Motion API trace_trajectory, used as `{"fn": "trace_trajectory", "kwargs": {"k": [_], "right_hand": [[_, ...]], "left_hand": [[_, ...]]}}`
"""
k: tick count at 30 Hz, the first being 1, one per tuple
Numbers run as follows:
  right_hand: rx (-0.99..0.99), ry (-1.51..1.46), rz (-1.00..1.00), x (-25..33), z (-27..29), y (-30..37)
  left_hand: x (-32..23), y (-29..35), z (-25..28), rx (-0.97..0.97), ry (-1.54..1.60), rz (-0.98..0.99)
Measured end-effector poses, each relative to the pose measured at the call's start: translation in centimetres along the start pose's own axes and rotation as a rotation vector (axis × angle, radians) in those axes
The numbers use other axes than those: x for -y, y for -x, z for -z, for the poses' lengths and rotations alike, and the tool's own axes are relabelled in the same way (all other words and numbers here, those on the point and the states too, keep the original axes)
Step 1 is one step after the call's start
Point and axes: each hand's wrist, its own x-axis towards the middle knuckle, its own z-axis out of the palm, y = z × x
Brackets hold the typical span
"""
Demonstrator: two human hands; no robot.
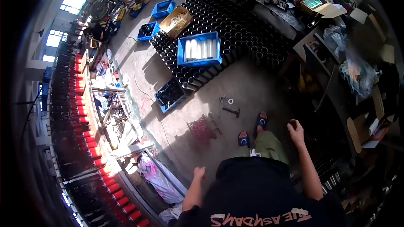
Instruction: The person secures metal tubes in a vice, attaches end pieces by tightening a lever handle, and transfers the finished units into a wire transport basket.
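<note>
My left hand (200, 173) hangs low beside my body, fingers curled in and nothing visible in it. At my right side, my right hand (296, 131) is held with thumb and fingers loosely bent and apart, empty. Neither hand touches anything. On the floor ahead of my feet lie a hammer (232, 111), a white ring (230, 101) and a slim metal tool (221, 104). A low stool with a reddish seat (201, 128) stands left of them. Farther ahead, a blue crate (199, 63) of white cylinders rests on a mass of upright black tubes (254, 44).
A blue crate of black parts (170, 95) sits on the floor by the tubes. A tan crate (176, 29) and another blue crate (164, 8) are farther off. Red cylinders (90, 145) line the left. A cluttered bench (322, 88) flanks the right. People sit at the back.
</note>
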Motion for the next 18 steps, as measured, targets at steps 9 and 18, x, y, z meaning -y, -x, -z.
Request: {"fn": "trace_trajectory", "kwargs": {"k": [9,18], "right_hand": [[0.145,0.189,0.049,-0.1,-6.2,-12.4],[0.09,0.237,-0.123,2.2,-11.9,-19.7]], "left_hand": [[-18.3,9.2,1.8,0.087,0.18,-0.28],[-31.7,1.3,7.5,0.008,0.04,-0.323]]}}
